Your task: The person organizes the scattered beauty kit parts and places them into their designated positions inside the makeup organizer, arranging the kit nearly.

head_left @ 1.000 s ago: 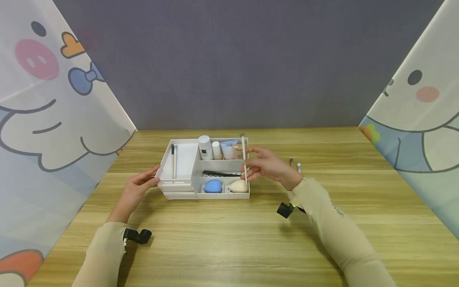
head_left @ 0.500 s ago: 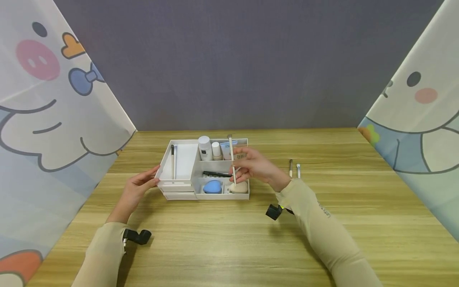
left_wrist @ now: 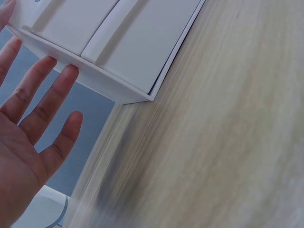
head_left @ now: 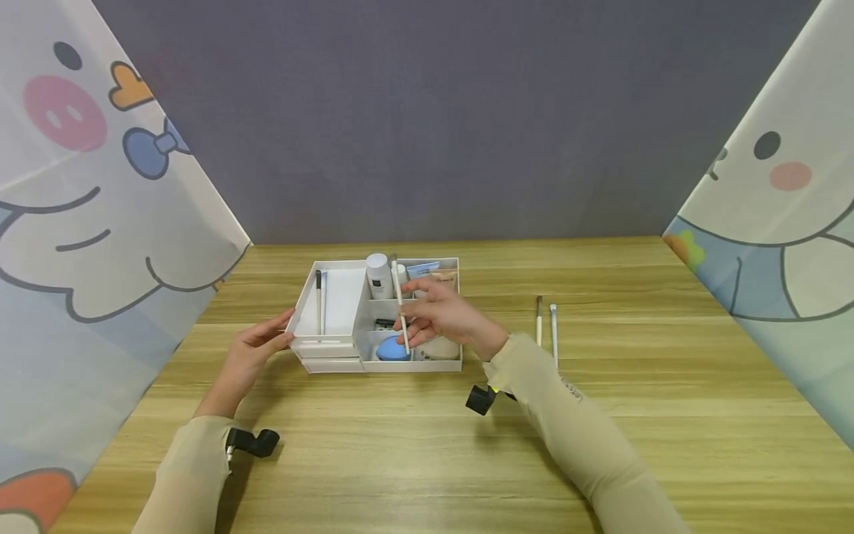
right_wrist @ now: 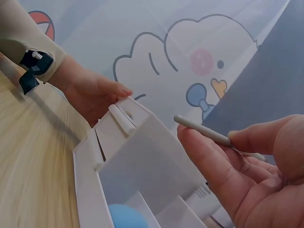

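Note:
My right hand (head_left: 450,319) pinches a pale-handled makeup brush (head_left: 402,308) between thumb and fingers, bristles pointing away, above the white makeup organizer (head_left: 412,366). My left hand (head_left: 243,363) rests at the organizer's left front corner; in the left wrist view its fairly straight fingers (left_wrist: 50,102) touch the side wall. A dark-tipped brush (head_left: 318,304) and a slim whitish brush (head_left: 324,300) lie in the raised left tray. Below my right hand are a blue makeup sponge (head_left: 392,348) and a partly hidden beige sponge (head_left: 442,348). A black pen (head_left: 385,324) is mostly covered.
In the organizer's back row stand a white bottle (head_left: 379,278), a smaller white-capped bottle and tubes (head_left: 443,277). Two more brushes, one dark-tipped (head_left: 539,320) and one white (head_left: 554,334), lie on the wooden table (head_left: 373,460) at right. A grey panel stands behind.
My right hand has carried the brush leftward across the organizer, from its right edge to over the blue sponge. The left hand has stayed at the corner.

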A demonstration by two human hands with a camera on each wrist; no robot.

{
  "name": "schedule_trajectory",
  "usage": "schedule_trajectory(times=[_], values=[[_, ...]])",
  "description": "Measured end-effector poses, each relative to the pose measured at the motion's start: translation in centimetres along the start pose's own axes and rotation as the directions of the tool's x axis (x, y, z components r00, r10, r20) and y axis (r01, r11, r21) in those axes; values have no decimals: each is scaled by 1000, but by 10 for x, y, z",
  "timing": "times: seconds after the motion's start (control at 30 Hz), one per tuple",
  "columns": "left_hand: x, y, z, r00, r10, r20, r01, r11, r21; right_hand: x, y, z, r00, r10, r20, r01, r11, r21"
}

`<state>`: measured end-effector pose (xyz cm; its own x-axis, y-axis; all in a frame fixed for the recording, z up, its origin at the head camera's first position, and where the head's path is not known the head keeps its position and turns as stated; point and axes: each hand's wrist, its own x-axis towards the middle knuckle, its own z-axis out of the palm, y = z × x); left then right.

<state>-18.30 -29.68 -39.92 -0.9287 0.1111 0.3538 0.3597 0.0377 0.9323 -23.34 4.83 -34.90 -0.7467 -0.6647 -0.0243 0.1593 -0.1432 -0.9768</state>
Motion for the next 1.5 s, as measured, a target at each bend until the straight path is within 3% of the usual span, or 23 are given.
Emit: schedule_trajectory(times=[0.73,1.1,1.5], values=[[1,-4,-3,1000,4,14,-4,1000,26,40,0,38,992,127,11,-127,992,21],[1,-5,-4,1000,13,13,-13,1000,-4,60,-6,45,980,199,-2,-198,979,41],[1,-4,-3,1000,-2,7,2,1000,19,76,-14,51,962,273,-20,-272,961,53]])
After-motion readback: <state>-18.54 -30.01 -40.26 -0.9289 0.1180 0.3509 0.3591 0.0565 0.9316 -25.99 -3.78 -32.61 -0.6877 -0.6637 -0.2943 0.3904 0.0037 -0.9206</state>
